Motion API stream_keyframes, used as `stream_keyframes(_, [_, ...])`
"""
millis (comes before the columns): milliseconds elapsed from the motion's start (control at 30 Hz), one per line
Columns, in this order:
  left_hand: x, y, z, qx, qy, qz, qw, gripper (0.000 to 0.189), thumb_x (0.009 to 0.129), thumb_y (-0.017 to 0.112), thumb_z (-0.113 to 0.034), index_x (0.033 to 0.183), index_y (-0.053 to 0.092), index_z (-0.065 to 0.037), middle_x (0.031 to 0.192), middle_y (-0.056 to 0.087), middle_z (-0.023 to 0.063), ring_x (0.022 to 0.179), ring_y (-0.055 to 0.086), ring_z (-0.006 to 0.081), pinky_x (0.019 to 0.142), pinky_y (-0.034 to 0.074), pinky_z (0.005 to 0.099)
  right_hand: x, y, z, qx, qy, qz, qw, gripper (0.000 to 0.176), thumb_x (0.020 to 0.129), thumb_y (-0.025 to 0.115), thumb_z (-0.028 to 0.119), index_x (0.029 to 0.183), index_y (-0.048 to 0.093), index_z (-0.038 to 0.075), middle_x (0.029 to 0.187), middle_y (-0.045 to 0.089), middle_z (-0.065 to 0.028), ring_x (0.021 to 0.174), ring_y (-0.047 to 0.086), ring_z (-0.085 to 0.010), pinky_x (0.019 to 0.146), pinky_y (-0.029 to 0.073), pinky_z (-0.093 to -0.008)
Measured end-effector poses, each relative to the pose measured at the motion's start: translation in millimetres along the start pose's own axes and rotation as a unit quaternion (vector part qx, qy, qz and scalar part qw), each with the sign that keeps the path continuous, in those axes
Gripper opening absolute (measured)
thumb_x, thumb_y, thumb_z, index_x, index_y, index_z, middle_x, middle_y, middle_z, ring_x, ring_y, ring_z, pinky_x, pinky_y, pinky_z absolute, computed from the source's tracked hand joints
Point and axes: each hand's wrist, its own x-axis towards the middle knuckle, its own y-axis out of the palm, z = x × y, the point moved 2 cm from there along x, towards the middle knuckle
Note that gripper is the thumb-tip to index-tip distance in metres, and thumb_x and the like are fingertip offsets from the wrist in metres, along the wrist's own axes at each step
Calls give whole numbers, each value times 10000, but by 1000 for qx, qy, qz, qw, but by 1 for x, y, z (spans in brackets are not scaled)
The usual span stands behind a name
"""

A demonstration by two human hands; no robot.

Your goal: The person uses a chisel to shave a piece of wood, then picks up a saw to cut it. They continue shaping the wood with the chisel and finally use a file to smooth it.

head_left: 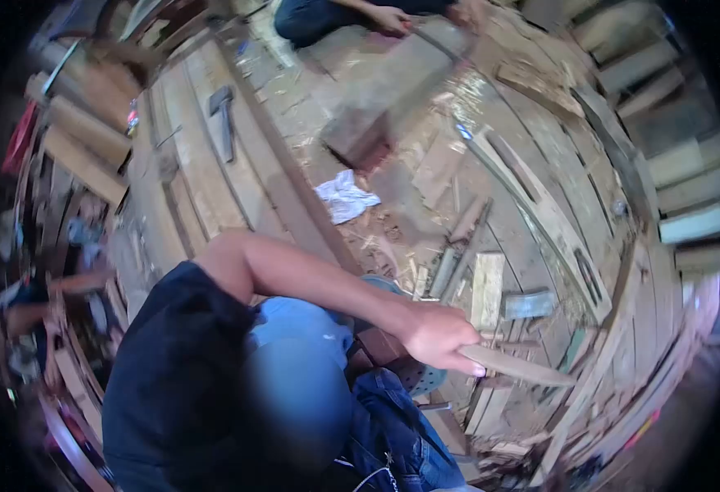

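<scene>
Wooden stake [517, 366], a flat strip tapering to a point, lies at about four o'clock in the view. The left hand [438, 336] is wrapped around its butt end, fingers curled tight, with the tip aimed toward three o'clock. The right hand is out of sight, so I cannot tell how it stands.

Plank floor [212, 180] fills most of the scene and is littered with shavings and offcuts. At twelve o'clock another person's hand [393, 18] rests at the far end of a heavy timber block [393, 90]. A hammer [223, 115] lies at eleven o'clock, well apart from the stake. Near the centre sits a crumpled white cloth [345, 195]. Just beyond the gripping hand, toward two o'clock from it, stand a short pale offcut [487, 289] and a grey block [529, 305].

With the grip so far back, the long tip looks free to wander. A firm wrist and a hold kept clear of the point would likely steady it.
</scene>
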Motion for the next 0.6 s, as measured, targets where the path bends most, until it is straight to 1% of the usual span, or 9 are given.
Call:
stream_keyframes(33, [-1,0,0,7,5,15,1000,511,931,499,-503,842,580,-6,708,609,211,722,619,401,669,487,485,5,-3,0,-12,-6,1,1000,433,789,662,472,816,684,41,817,671,-212,760,665,-390,660,520,-485])
stream_keyframes(133, [-5,2,5,18,23,-18,999,530,931,491,-511,829,590,0,703,608,210,729,615,411,668,491,481,19,-10,4,-41,-23,-1,999,435,789,661,474,818,685,41,820,671,-211,764,665,-389,663,521,-484])
stream_keyframes(233, [-10,-1,8,0,22,-42,999,539,931,487,-516,832,592,3,699,608,207,723,613,416,671,493,484,27,-12,6,-60,-25,0,998,437,789,661,477,821,686,42,822,672,-210,767,666,-388,666,521,-482])
stream_keyframes(300, [-12,-4,8,4,-2,-41,999,538,931,488,-516,841,597,4,704,611,208,722,613,415,668,495,482,32,-15,7,-70,-30,3,997,438,789,660,478,822,686,42,824,673,-210,770,666,-388,667,522,-482])
stream_keyframes(367, [-12,-4,7,8,9,-55,998,543,930,489,-519,833,596,5,702,611,210,716,612,413,658,494,477,35,-17,8,-80,-35,5,996,439,789,660,479,824,687,42,826,674,-209,773,666,-387,669,522,-481])
stream_keyframes(433, [-13,-5,7,10,8,-47,999,549,930,488,-521,832,595,8,699,609,214,714,611,414,656,495,469,38,-19,11,-83,-40,7,996,440,789,660,481,825,688,43,828,674,-209,775,667,-387,671,523,-480])
stream_keyframes(500, [-10,-3,9,-20,16,-49,998,563,916,490,-534,827,624,5,746,634,220,748,624,403,702,493,470,36,-20,11,-80,-34,9,996,441,789,659,482,826,688,43,830,675,-208,778,667,-387,673,523,-479])
stream_keyframes(567, [-13,-7,5,0,36,-4,999,544,923,490,-518,840,620,4,748,632,222,751,624,401,701,490,467,28,-19,13,-68,-14,12,998,443,789,659,483,828,689,43,832,676,-208,780,667,-386,674,524,-478])
stream_keyframes(600, [-12,-7,5,-11,25,-16,999,528,926,494,-509,868,625,0,745,629,223,750,625,398,700,488,466,27,-22,14,-66,-14,15,998,443,789,659,484,829,689,44,833,676,-208,782,668,-386,675,524,-477])
